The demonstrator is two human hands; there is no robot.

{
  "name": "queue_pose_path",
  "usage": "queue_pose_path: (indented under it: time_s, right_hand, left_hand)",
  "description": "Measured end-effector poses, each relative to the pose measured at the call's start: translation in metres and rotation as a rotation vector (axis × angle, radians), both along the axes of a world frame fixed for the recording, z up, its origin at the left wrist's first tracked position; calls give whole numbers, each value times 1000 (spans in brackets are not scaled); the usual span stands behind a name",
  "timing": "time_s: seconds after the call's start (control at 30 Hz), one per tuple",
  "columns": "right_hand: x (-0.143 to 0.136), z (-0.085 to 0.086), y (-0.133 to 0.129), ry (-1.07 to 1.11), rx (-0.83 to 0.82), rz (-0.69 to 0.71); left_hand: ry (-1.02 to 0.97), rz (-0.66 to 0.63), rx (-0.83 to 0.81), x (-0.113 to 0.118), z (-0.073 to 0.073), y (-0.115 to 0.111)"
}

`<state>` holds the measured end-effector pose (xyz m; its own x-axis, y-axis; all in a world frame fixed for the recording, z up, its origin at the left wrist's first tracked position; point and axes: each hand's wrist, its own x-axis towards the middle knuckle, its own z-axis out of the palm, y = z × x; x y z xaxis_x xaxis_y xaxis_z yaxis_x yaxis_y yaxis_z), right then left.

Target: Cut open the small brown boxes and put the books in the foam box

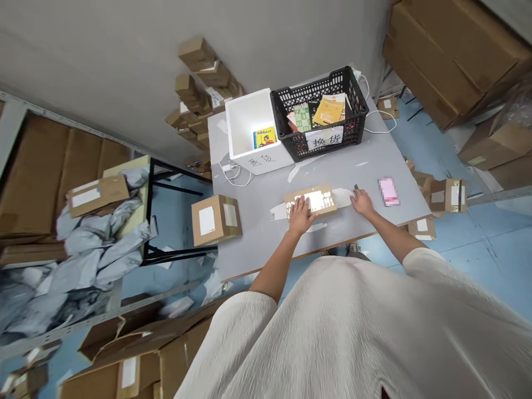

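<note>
The left hand (301, 215) lies flat, fingers spread, on the carton (323, 200) beneath it, seemingly steadying it; to its right, the right hand (363, 203) grips a small dark tool (356, 187), perhaps a cutter; using it would call for a firm left hand.

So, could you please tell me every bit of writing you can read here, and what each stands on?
"换货": on the white sign of the black crate.
"?货": handwritten on the white box; first character unclear.
Too glaring to read: the label on the parcel under the left hand.
Too small to read: the left-hand carton's label and the book covers.
</note>
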<state>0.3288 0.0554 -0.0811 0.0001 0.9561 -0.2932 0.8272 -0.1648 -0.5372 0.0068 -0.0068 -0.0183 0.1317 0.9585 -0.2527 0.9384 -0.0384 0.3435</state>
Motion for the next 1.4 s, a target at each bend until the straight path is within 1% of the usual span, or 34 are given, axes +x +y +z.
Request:
queue_pose_path:
  time_s: [0.1,0.17,0.23,0.33,0.4,0.5,0.53,0.6,0.7,0.77,0.83,0.9,0.97,1.0,1.07,1.13,1.2,1.3,1.4]
  right_hand:
    - [-30,24,4,243,49,88]
    - [-48,38,4,310,80,133]
    - [-62,48,1,319,98,185]
    - [-71,56,-3,284,105,237]
    - [-72,59,-5,266,108,250]
    - [-72,63,-6,259,118,246]
    - [-72,64,-6,255,121,239]
    - [-74,68,-6,238,132,224]
    - [-78,74,-6,225,158,189]
    - [-81,77,-4,266,168,141]
    - [-84,77,0,349,170,74]
    - [-86,77,8,440,184,-1]
    - [-88,76,19,506,208,-38]
    - [-88,75,25,519,217,-28]
    - [-89,75,35,491,216,53]
    - [-88,75,45,392,189,166]
    - [-87,74,52,258,133,247]
    - [-84,70,60,117,33,296]
    - [-83,66,64,118,5,316]
  left_hand:
    - [-10,11,28,2,-1,1]
    - [-27,13,53,2,0,2]
    - [-59,19,87,-1,1,1]
    - [-97,74,164,-12,2,-3]
    - [-106,166,200,-22,1,-9]
    - [-156,313,179,-35,-5,-15]
    - [-183,333,167,-39,-8,-16]
    - [-232,334,159,-42,-13,-15]
    - [-277,341,177,-42,-20,-13]
    - [-328,364,203,-41,-24,-12]
    - [-430,391,241,-41,-28,-12]
    - [-552,417,270,-42,-32,-14]
    - [-633,424,278,-44,-35,-15]
    - [-650,417,278,-44,-36,-16]
    - [-652,392,280,-46,-36,-16]
    - [-633,368,286,-47,-35,-16]
    - [-597,351,289,-47,-33,-16]
    - [-531,328,270,-45,-29,-17]
    - [-449,316,225,-42,-21,-19]
